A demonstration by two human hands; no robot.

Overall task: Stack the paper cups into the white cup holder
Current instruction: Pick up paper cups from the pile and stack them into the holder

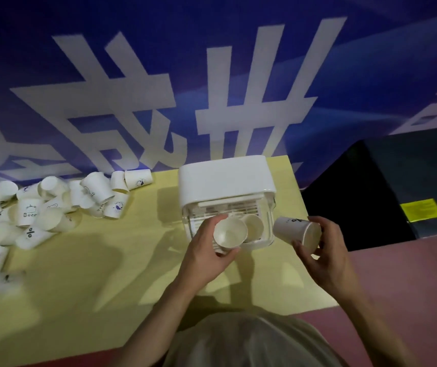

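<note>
left hand (206,250) gripping a paper cup (230,232) at white cup holder (226,181), right hand (326,250) gripping another cup (295,230)

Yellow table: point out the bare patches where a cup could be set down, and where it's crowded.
Bare: the yellow table between the loose paper cup pile and the white cup holder, and the near strip before the left hand. Crowded: the far-left pile, and the holder's front, where both hands hold cups.

blue banner wall (212,62), yellow table (93,274), pink floor (410,287)
</note>
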